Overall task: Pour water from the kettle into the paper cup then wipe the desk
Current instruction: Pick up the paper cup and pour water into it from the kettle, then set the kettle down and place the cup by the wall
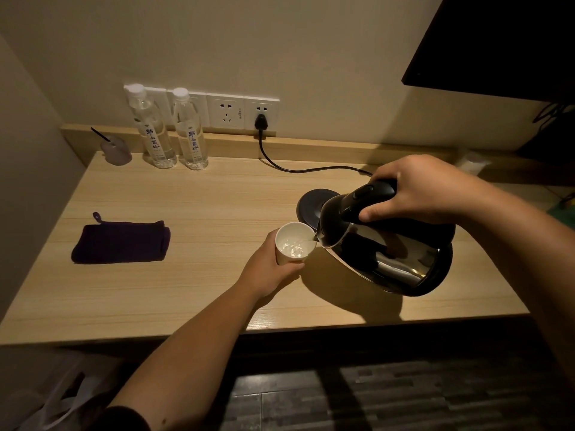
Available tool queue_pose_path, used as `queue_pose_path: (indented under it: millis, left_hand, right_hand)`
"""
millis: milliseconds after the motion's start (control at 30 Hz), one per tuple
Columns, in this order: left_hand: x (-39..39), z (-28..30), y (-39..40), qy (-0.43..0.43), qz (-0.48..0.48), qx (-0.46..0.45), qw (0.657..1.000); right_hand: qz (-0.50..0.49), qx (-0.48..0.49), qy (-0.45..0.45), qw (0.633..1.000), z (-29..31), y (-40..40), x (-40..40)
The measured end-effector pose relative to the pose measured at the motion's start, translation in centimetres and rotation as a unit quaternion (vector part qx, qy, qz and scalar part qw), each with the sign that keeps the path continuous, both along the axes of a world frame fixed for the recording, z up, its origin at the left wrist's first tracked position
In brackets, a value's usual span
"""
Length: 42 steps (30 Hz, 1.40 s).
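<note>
Kettle (385, 244) tilts in the right hand's (417, 191) grip, spout over the paper cup (292, 244) the left hand (267, 265) wraps; bare table (186, 290) spreads left toward the cloth (121, 241).

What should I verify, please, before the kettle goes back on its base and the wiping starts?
1. Left hand steadies the paper cup: ok.
2. Right hand grips the kettle by its handle: ok.
3. Spout over the cup's rim, water landing inside: ok.
4. Water level against the rim: cannot tell; the cup looks only partly filled.
5. Kettle base bare and free to take the kettle: ok.
6. Dark cloth lying folded on the desk, free to pick up: ok.
</note>
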<state>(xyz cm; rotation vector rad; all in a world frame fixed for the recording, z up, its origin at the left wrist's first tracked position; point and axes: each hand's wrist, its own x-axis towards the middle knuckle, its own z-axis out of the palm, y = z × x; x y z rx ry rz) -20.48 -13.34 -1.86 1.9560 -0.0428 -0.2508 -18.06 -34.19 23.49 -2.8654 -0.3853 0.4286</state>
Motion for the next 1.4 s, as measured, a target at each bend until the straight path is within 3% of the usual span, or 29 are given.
queue_pose_path:
  millis: [200,367,500,1000,1167,1400]
  left_hand:
    - [-0.1,0.2,0.0,0.001,0.0,0.002,1.0]
    - [-0.2,0.4,0.0,0.011,0.004,-0.005,1.0]
    - [-0.1,0.3,0.0,0.015,0.004,-0.002,1.0]
    - [-0.3,0.7,-0.2,0.017,0.01,-0.004,1.0]
    - [-0.1,0.4,-0.2,0.015,0.011,0.001,1.0]
    - [-0.3,0.5,-0.3,0.02,0.015,-0.006,1.0]
  right_hand:
    - [-0.094,0.141,0.002,0.986,-2.1,-2.9,-2.3]
    - [-0.19,0.297,-0.026,0.935,-5.4,-5.2,-5.0]
    - [-0.251,0.368,-0.061,0.893,-7.6,-6.7,-6.9]
    - [-0.432,0.412,-0.23,0.768,-14.3,-9.0,-9.6]
    - [-0.46,0.411,-0.244,0.748,-15.8,-8.9,-9.4]
    - [-0.462,0.41,-0.233,0.751,-17.1,-9.2,-9.7]
